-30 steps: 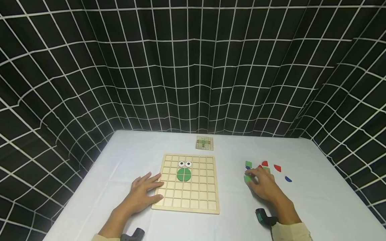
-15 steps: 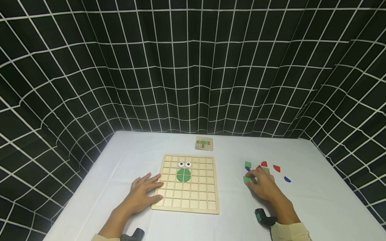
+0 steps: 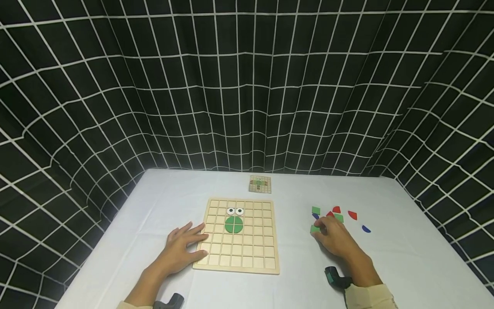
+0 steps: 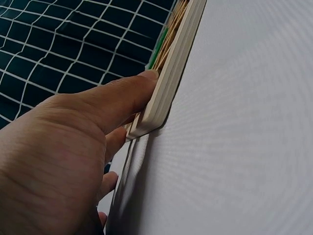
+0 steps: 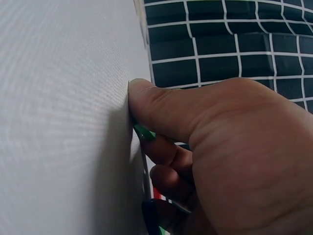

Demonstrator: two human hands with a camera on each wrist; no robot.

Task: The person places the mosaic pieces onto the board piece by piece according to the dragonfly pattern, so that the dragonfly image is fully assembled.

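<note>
My left hand (image 3: 181,249) lies with fingers spread on the left edge of a wooden grid board (image 3: 247,251). In the left wrist view its thumb (image 4: 142,85) presses the board's rim. On the board are two round eye pieces (image 3: 235,211) and a green circle (image 3: 233,224) made of quarter pieces. My right hand (image 3: 337,238) pinches a green square tile (image 3: 314,229) at the table surface, between thumb and forefinger. The right wrist view shows a bit of the green tile (image 5: 145,132) by the thumb; the rest is hidden behind the fingers.
Around the right hand lie another green square (image 3: 316,210), a partly covered green tile (image 3: 339,218), red pieces (image 3: 352,215) and blue pieces (image 3: 366,229). A small pattern card (image 3: 260,184) is behind the board. A black gridded curtain (image 3: 247,107) surrounds the white table (image 3: 154,201).
The right forefinger has come slightly down toward the thumb at the green square tile. The left hand stays on the board; the whole view has shifted a little.
</note>
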